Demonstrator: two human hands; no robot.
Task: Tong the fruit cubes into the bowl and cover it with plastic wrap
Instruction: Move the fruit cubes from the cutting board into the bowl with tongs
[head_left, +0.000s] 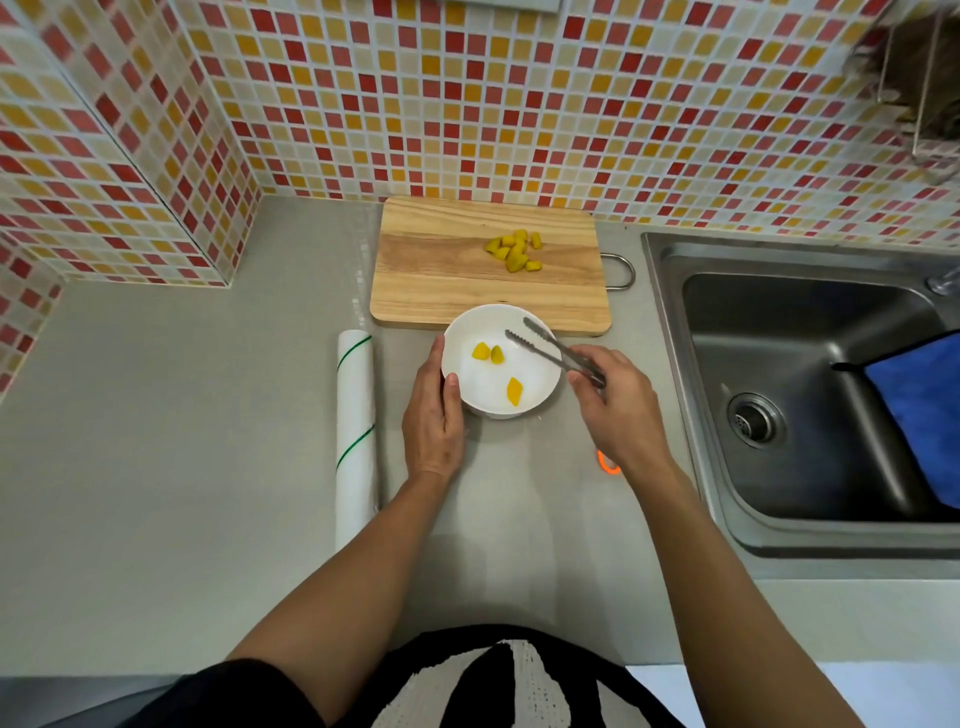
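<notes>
The right hand (618, 405) pinches the tongs (558, 351), which gape empty. The left hand (434, 415) cups the bowl (540, 384). The fruit cubes (514, 250) look soft and slippery, so squeeze their sides gently.

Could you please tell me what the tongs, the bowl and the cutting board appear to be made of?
Tongs: metal, likely stainless steel, grey with a dull sheen and serrated tips. Bowl: glossy white, probably ceramic, though melamine cannot be excluded. Cutting board: pale wood with visible grain bands, matte.
</notes>
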